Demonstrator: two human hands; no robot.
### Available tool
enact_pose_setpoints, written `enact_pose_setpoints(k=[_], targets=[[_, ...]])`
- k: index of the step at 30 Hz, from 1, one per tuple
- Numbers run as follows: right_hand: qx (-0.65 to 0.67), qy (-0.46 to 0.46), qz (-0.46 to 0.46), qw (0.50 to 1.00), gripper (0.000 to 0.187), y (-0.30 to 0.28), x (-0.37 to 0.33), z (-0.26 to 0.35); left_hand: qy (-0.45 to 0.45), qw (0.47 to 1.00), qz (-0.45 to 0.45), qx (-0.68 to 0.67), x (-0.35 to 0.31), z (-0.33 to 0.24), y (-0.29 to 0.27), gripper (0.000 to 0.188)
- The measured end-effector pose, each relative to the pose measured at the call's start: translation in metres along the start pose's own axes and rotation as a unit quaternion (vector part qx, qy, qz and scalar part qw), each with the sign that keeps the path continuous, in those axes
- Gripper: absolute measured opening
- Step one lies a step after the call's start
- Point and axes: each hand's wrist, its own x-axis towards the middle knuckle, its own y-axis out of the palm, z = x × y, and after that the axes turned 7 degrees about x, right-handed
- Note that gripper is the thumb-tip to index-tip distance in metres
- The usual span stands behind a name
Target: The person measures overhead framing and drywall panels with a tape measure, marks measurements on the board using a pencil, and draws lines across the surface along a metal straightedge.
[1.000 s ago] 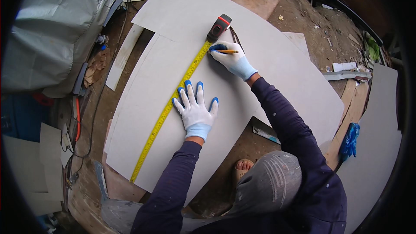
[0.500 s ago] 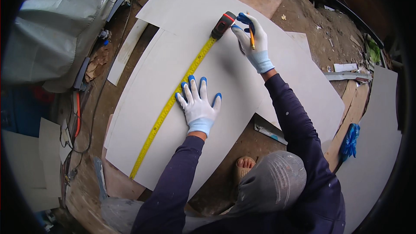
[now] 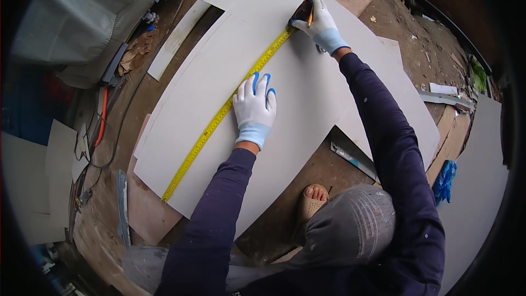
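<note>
A large pale grey sheet (image 3: pixel 307 90) lies in front of me, over other sheets. Across it runs the yellow blade of a tape measure (image 3: pixel 200 141), from the lower-left edge up to its dark case (image 3: pixel 298 13). My right hand (image 3: pixel 324 26), in a white glove with blue fingertips, grips the case and also carries an orange pencil (image 3: pixel 311 16) between its fingers. Gloved alike, my left hand (image 3: pixel 254 111) rests on the sheet beside the blade. Its fingers are stretched and slightly bent, their tips at the blade's edge, holding nothing.
A silvery cover (image 3: pixel 82 22) hangs at the upper left, with a dark cable (image 3: pixel 133 96) on the ground nearby. A pale strip (image 3: pixel 178 41) lies left of the sheet. To the right are a blue glove-like bundle (image 3: pixel 444 181) and another grey sheet (image 3: pixel 476 186). My knee is below.
My right hand has closed around the tape case, which it was only beside before. The left hand's spread fingers have drawn together and bent. The whole view has shifted slightly.
</note>
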Motion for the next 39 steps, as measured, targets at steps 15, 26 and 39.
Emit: enact_pose_setpoints(k=[15, 26, 39], targets=[[0.082, -0.024, 0.017, 0.996, 0.075, -0.013, -0.098, 0.016, -0.089, 0.895, 0.427, -0.091, -0.076, 0.135, -0.137, 0.026], [0.013, 0.016, 0.045, 0.999, 0.067, -0.105, -0.198, -0.008, -0.002, 0.871, 0.474, -0.132, -0.126, 0.06, -0.111, 0.022], [0.058, 0.054, 0.142, 0.987, 0.052, -0.157, -0.162, -0.049, -0.112, 0.923, 0.35, -0.113, -0.138, -0.038, -0.074, 0.033]])
